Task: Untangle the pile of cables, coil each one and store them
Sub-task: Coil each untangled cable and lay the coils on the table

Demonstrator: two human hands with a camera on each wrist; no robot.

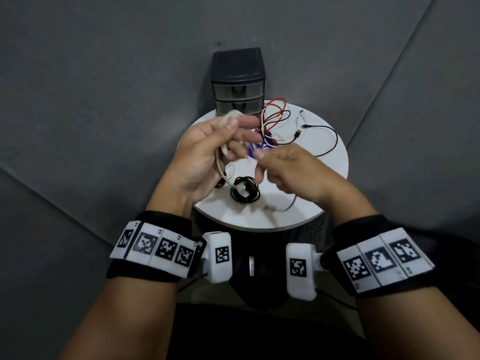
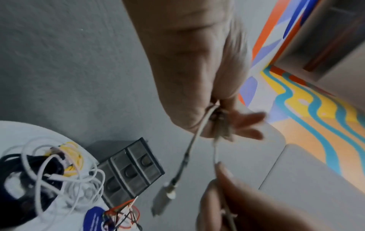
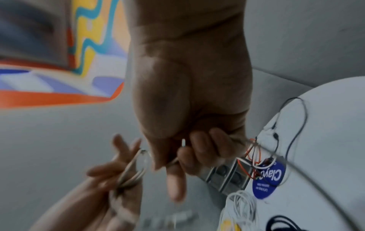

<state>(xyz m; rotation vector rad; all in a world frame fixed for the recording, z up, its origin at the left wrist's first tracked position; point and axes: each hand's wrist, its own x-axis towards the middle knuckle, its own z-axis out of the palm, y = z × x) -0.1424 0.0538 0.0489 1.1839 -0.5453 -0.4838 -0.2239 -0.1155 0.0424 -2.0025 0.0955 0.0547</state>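
The left hand (image 1: 207, 154) is holding a beige cable (image 1: 220, 154) up above the round white surface (image 1: 335, 162). Its fingers are curling around a few loops of that cable, and the thumb is pressing the loops near the top. One end of the beige cable is hanging down toward the surface.

The right hand (image 1: 283, 170) is sitting just beside the left hand, also in the air. Its fingers are curling around a thin grey strand (image 1: 291, 203) that is trailing down to the surface. This hand is blurry, so the exact grip is hard to see.

A black cable coil (image 1: 245, 189) is lying on the surface under the hands. Behind it, a loose pile of cables (image 1: 278, 118) in red, black and white is lying near a round blue sticker (image 1: 257, 149).

A small dark drawer box (image 1: 237, 81) is standing at the far edge of the surface, with its drawers closed.
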